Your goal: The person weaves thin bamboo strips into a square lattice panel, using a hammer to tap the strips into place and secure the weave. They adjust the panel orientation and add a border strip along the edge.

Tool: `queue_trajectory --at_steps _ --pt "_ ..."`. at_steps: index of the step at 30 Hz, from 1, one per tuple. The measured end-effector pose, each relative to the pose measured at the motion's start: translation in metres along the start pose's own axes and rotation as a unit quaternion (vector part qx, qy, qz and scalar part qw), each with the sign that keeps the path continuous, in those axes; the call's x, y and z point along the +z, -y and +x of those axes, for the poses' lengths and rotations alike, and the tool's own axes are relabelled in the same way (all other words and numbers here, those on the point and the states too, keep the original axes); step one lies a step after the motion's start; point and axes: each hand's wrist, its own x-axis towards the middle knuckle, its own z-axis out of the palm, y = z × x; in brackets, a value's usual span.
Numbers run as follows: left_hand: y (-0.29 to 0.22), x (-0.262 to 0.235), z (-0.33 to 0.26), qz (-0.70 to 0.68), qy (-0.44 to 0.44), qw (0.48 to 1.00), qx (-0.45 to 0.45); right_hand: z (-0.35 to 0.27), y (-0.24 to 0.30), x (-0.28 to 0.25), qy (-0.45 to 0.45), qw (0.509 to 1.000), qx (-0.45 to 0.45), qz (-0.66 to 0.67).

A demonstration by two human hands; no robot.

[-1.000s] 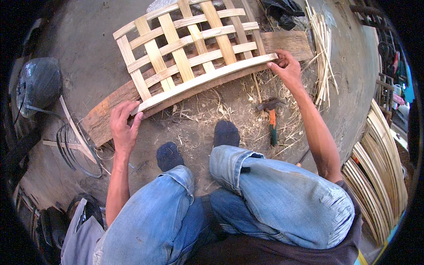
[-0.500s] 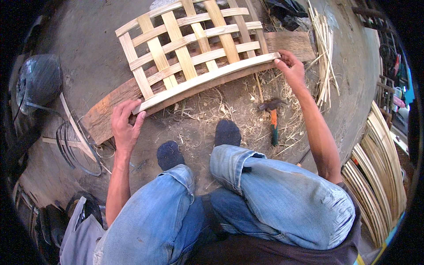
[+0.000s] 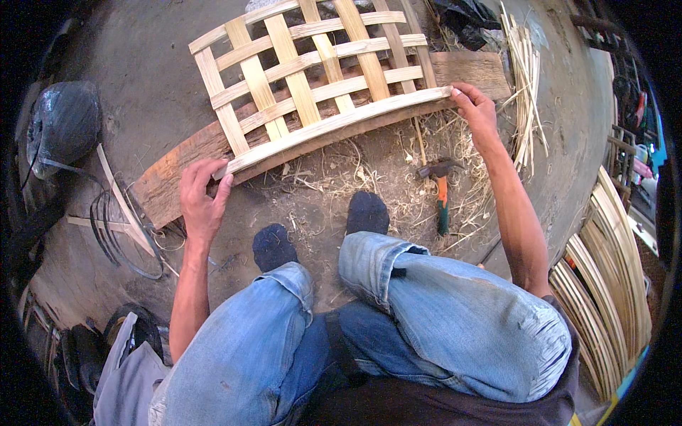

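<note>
Lattice panel [image 3: 312, 78] shifted slightly (on plank [image 3: 177, 177], dirt floor [image 3: 135, 92]), both hands gripping.

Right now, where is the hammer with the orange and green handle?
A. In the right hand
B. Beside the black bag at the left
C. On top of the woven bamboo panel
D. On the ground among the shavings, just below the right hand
D: the hammer lies free on the littered ground, while the right hand holds the end of the woven bamboo panel above it.

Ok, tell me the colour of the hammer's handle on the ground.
The hammer has an orange and green handle, seen in the head view.
</note>
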Motion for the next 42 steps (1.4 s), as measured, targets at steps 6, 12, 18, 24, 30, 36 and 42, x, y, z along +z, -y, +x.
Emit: queue_trajectory --at_steps 6,12,18,24,30,36,42 --pt "0.006 0.000 -0.002 0.014 -0.004 1.000 0.005 0.003 0.000 0.003 0.001 1.000 -0.002 -0.004" --pt "0.010 0.000 0.000 0.018 0.001 1.000 0.021 0.004 -0.001 -0.004 -0.009 0.999 0.025 0.028" --pt "-0.001 -0.021 -0.003 0.025 -0.065 0.997 0.027 -0.041 -0.037 -0.025 -0.099 0.994 -0.014 0.037" --pt "-0.045 -0.063 0.017 -0.043 -0.144 0.978 0.146 -0.180 -0.160 -0.041 -0.137 0.979 0.120 -0.088" --pt "-0.010 -0.035 0.023 -0.073 -0.013 0.996 -0.039 -0.101 -0.104 -0.026 -0.170 0.977 -0.040 -0.123" --pt "-0.009 -0.040 0.004 -0.059 -0.017 0.997 -0.051 -0.058 -0.022 -0.022 -0.108 0.992 -0.026 -0.063" --pt "-0.089 -0.100 0.005 -0.109 -0.098 0.972 0.186 -0.163 -0.109 -0.004 0.027 0.985 -0.013 -0.167"
